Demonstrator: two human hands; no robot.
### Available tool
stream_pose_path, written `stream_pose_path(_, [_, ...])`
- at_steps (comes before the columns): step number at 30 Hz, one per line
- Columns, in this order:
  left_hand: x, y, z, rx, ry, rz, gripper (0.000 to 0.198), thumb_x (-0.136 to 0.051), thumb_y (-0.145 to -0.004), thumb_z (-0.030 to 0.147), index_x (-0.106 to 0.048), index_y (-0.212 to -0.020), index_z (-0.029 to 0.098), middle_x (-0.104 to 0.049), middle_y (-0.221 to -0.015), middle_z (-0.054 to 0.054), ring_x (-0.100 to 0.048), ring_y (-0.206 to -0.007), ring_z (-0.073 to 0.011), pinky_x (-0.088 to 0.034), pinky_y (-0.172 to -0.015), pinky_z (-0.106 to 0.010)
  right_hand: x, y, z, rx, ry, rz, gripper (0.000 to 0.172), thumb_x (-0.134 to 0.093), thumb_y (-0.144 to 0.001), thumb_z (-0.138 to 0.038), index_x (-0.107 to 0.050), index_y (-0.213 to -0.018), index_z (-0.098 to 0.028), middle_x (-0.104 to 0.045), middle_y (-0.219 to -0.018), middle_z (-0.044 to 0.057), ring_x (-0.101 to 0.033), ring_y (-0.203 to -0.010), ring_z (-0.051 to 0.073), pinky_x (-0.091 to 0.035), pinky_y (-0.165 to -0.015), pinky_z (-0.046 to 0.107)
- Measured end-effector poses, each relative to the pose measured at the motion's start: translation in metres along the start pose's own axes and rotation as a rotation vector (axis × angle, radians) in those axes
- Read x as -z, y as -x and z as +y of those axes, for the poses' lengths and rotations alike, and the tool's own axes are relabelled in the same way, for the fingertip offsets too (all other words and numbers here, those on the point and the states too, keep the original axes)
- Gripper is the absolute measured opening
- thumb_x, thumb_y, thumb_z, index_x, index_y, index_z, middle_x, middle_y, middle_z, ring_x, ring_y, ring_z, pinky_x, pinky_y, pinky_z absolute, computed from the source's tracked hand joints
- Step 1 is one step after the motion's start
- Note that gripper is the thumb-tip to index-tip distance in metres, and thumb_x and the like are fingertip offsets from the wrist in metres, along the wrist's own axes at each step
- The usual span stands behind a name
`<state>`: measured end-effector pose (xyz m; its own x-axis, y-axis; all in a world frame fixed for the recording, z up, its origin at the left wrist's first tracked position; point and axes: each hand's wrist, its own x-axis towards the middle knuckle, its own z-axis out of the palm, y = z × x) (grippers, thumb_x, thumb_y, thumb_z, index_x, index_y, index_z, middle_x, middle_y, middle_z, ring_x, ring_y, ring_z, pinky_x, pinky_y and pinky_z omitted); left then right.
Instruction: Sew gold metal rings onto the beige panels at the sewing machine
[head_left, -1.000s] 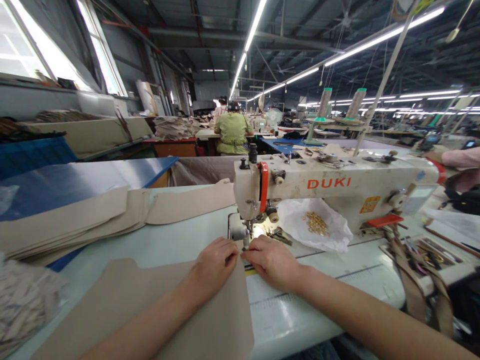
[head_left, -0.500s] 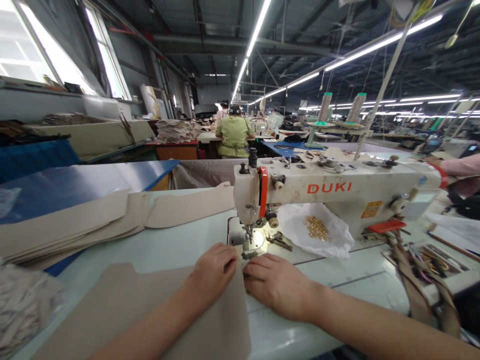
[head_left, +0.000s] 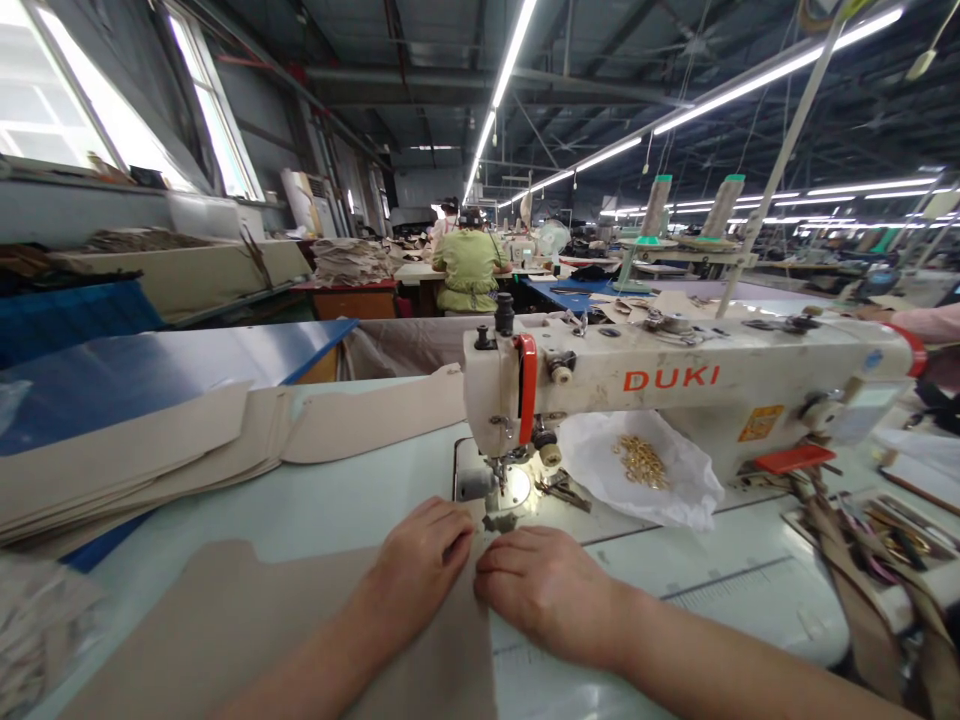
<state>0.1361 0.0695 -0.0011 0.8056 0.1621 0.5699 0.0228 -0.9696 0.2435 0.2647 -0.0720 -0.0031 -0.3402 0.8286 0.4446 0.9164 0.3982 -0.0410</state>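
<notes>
A large beige fabric panel (head_left: 285, 620) lies flat on the pale table in front of the sewing machine. My left hand (head_left: 427, 545) rests over its upper right corner, fingers curled and pinching the edge. Close beside it, my right hand (head_left: 536, 585) has its fingers bent together at the panel's right edge; the fingertips are partly hidden. Just beyond both hands are the needle and presser foot (head_left: 501, 475) of the white DUKI sewing machine (head_left: 600, 375), over a lit needle plate (head_left: 517, 487). The panel's corner lies short of the needle.
Dark metal snips (head_left: 562, 490) lie right of the needle. A white bag (head_left: 679, 485) holds gold-coloured rings (head_left: 641, 462). Stacked beige panels (head_left: 217, 450) lie at left, another panel (head_left: 375, 415) behind. Straps (head_left: 862, 590) hang over a tray at right. A person in green (head_left: 471, 265) sits ahead.
My right hand has come slightly left and nearer to my left hand, against the panel's edge. The view has shifted a little; the panel is otherwise much the same.
</notes>
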Motion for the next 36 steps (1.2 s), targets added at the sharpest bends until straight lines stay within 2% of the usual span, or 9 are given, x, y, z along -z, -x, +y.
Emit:
stream_pose_path(18, [-0.002,-0.002,-0.001,-0.046,0.004,0.018,0.018,-0.047,-0.081,0.012,-0.059,-0.070,0.019,-0.066,-0.070,-0.002,-0.058,-0.069,-0.0157,-0.050,-0.064,-0.026,0.000,-0.002,0.000,-0.013,0.021,-0.002,0.019,-0.045,-0.092,-0.017,-0.061,-0.083,-0.016,-0.065,-0.085,0.005,-0.056,-0.082,0.016,-0.045,-0.076,0.027])
stream_pose_path(23, [0.000,-0.002,0.000,-0.027,0.009,-0.013,0.018,-0.048,-0.083,0.014,-0.059,-0.070,0.019,-0.065,-0.070,-0.002,-0.058,-0.068,-0.0155,-0.050,-0.063,-0.026,0.000,-0.006,-0.002,-0.058,0.114,-0.042,0.011,-0.049,-0.090,-0.018,-0.060,-0.090,-0.013,-0.063,-0.092,0.007,-0.054,-0.089,0.019,-0.044,-0.083,0.031])
stream_pose_path(27, [0.001,-0.001,0.000,-0.013,0.020,-0.034,0.015,-0.050,-0.082,0.012,-0.060,-0.074,0.019,-0.066,-0.073,-0.002,-0.059,-0.072,-0.0159,-0.051,-0.066,-0.027,-0.001,-0.011,-0.003,-0.102,0.169,-0.071,0.009,-0.054,-0.088,-0.018,-0.059,-0.093,-0.012,-0.062,-0.093,0.007,-0.054,-0.088,0.020,-0.045,-0.081,0.032])
stream_pose_path(36, [0.004,0.000,0.004,-0.015,0.036,-0.039,0.016,-0.049,-0.082,0.011,-0.062,-0.076,0.019,-0.067,-0.076,-0.003,-0.060,-0.074,-0.0161,-0.051,-0.068,-0.028,-0.005,-0.011,-0.001,-0.098,0.171,-0.053,0.008,-0.057,-0.086,-0.018,-0.059,-0.092,-0.012,-0.061,-0.093,0.006,-0.052,-0.088,0.020,-0.044,-0.082,0.031])
